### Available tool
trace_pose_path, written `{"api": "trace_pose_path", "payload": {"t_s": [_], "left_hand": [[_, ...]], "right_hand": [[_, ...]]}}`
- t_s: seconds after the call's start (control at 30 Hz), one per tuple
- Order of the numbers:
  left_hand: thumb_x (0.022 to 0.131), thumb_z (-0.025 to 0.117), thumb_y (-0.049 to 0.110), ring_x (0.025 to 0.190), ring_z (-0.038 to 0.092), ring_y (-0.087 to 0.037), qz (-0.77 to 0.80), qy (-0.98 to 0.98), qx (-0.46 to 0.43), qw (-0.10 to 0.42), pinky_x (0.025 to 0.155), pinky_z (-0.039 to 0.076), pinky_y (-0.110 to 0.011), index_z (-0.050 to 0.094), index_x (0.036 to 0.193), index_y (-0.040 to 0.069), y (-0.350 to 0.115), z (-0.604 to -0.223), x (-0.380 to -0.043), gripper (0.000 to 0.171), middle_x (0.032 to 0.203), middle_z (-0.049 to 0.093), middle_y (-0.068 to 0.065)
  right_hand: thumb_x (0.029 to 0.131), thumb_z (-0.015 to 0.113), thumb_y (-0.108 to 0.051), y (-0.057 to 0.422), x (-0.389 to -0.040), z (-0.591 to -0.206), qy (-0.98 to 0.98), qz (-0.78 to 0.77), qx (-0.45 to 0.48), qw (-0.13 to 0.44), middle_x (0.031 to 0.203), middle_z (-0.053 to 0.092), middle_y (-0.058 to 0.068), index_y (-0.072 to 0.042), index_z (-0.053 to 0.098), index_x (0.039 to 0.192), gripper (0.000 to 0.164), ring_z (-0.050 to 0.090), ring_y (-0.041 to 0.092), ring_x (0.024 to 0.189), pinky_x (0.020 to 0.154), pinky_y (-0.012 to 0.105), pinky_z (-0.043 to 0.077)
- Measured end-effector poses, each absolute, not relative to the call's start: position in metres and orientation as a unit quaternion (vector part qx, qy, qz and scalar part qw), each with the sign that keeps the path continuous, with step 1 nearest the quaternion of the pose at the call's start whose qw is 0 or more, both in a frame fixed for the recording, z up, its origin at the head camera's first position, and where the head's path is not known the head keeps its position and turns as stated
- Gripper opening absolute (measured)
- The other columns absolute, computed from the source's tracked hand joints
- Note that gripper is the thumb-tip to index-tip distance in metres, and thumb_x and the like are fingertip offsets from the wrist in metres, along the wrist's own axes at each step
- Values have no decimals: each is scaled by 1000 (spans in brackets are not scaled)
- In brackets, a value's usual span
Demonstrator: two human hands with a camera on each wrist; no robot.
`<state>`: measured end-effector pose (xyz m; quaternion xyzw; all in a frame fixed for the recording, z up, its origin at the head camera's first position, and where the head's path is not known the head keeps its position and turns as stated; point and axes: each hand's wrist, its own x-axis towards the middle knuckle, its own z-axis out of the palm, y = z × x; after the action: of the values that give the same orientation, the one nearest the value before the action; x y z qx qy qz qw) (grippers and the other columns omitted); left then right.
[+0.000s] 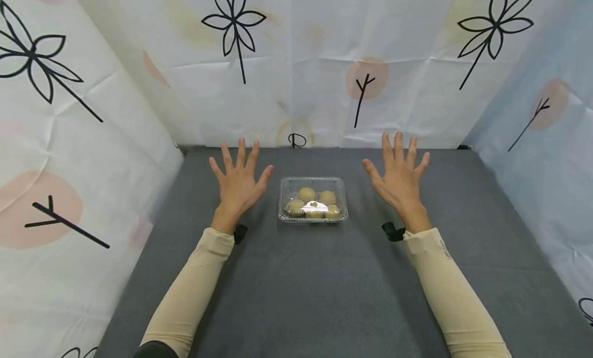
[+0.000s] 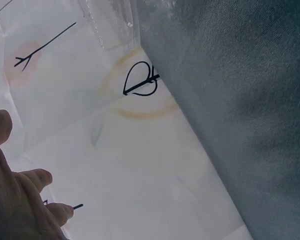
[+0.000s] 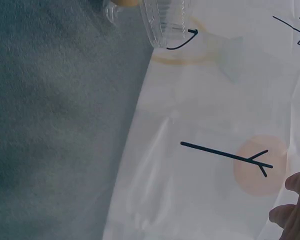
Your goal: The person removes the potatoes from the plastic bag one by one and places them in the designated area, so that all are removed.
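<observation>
A clear plastic clamshell container [image 1: 312, 183] sits on the grey table between the two hands. Several round, pale yellow-green pieces [image 1: 307, 194] show through its lid, which carries a bright glare. To the left of the container, my left hand [image 1: 238, 185] is held with fingers spread and straight, holding nothing. My right hand [image 1: 398, 180] mirrors it on the right side, fingers spread apart and holding nothing. Part of the container's clear edge [image 3: 157, 25] shows at the top of the right wrist view. Fingers [image 2: 37, 180] of the left hand appear at lower left in the left wrist view.
The grey table [image 1: 319, 296] ends at the back against a white patterned curtain [image 1: 319, 100]. More curtain hangs along the left [image 1: 92, 183] and right [image 1: 533, 141] sides. Dark bands [image 1: 394, 232] sit at both wrists by the beige sleeves.
</observation>
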<state>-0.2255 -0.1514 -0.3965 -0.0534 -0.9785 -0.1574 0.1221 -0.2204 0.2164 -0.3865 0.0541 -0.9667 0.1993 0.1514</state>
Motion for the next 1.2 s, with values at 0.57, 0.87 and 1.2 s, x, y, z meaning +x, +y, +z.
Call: {"api": "trace_pose_path", "payload": {"t_s": [0.57,0.87,1.2], "left_hand": [[91,66,61,159,5,-41,-312,-933,-175,-53,120,-10,-68,11,165,33,-156,-448,-205,97,172,19,-6],[83,81,55,159,5,-41,-324,-922,-183,-108,120,-6,-70,-6,165,33,-141,-473,-195,122,173,15,-7],[89,75,53,160,3,-35,-354,-913,-170,-112,119,-7,-70,-10,164,33,-134,-483,-194,115,173,10,-4]], "right_hand": [[93,72,-42,201,-199,-447,-906,386,172,-25,170,22,13,-26,11,166,96,18,42,156,115,73,21],[84,84,-35,183,-189,-476,-890,403,205,-62,172,11,15,-21,4,166,115,14,45,156,114,73,23],[86,83,-28,173,-189,-485,-887,417,194,-36,172,12,12,-23,9,166,110,14,41,156,115,72,24]]}}
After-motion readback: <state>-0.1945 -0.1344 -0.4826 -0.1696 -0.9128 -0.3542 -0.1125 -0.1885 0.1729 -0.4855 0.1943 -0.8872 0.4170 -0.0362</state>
